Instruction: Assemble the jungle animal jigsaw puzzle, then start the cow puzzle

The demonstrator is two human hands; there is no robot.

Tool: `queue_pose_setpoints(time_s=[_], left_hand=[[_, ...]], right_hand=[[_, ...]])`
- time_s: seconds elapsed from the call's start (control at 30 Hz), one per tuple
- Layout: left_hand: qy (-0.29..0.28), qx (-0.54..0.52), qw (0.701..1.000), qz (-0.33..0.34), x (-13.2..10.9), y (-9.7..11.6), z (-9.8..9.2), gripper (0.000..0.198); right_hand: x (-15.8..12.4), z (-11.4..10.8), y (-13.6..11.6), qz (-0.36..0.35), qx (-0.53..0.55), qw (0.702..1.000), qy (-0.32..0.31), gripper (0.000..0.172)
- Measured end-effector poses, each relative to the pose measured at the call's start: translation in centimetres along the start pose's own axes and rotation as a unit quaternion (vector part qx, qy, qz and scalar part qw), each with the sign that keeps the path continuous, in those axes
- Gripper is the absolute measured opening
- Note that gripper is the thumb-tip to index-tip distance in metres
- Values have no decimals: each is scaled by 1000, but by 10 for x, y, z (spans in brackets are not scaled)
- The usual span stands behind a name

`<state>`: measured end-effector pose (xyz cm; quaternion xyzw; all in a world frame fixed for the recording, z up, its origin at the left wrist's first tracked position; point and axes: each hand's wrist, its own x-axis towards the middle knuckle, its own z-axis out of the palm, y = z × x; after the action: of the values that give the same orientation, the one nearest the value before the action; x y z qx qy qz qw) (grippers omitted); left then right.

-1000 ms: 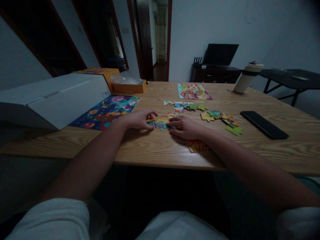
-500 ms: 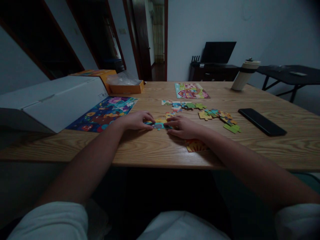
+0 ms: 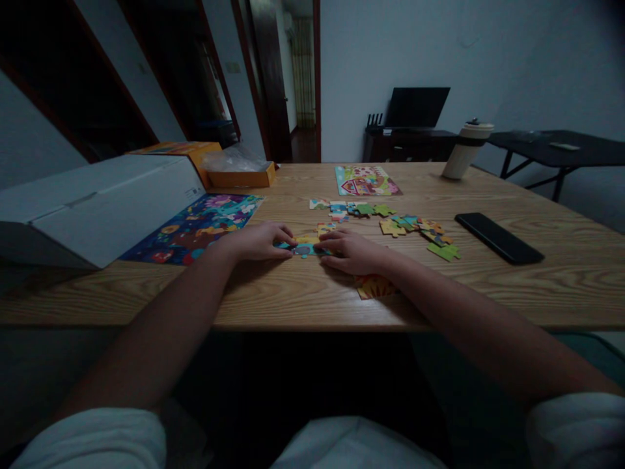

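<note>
Left hand (image 3: 257,240) and right hand (image 3: 352,251) still flat, seemingly pressing joined puzzle pieces (image 3: 305,246), unmoved

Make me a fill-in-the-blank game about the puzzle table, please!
1. The left hand and the right hand both touch joined puzzle pieces lying on the wooden ____.
2. The flat black thing to the right of the loose pieces is a ____.
3. The big closed box on the left is coloured ____.

Missing words: table; phone; white
</note>
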<state>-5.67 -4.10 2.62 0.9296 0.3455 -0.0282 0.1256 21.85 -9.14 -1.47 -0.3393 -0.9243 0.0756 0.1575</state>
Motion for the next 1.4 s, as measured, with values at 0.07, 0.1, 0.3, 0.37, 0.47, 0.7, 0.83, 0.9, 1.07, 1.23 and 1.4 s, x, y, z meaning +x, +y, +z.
queue_pose_setpoints(time_s=[0.07,0.1,0.3,0.37,0.47,0.7,0.83,0.9,1.07,1.23,1.4], left_hand=[[-2,-4,1000,1,0,1,0,36],[-2,-7,1000,2,1,1,0,36],[5,13,1000,8,2,-1,0,37],[7,24,1000,9,3,-1,0,38],[11,37,999,8,4,0,0,38],[34,33,999,0,8,2,5,40],[66,-16,997,-29,8,-1,6,48],[100,-45,992,-54,8,-5,4,51],[175,-88,976,-92,5,-10,-3,49],[183,-108,974,-79,2,-6,-6,49],[128,-120,981,-89,3,-6,-3,55]], right_hand=[[1,0,-3,0,7,1000,1,40],[1,0,-4,-2,9,1000,0,40],[-8,-27,9,28,-4,998,64,44],[-22,-49,30,81,8,992,95,44],[-53,-80,76,232,16,966,114,48],[-108,-82,147,439,36,898,-7,59],[-112,-67,146,440,96,893,15,62],[-113,-65,146,421,93,901,49,69],[-101,-72,134,354,29,924,145,79],[-53,-70,61,223,41,963,149,70],[9,-34,-31,130,-70,988,37,62]])
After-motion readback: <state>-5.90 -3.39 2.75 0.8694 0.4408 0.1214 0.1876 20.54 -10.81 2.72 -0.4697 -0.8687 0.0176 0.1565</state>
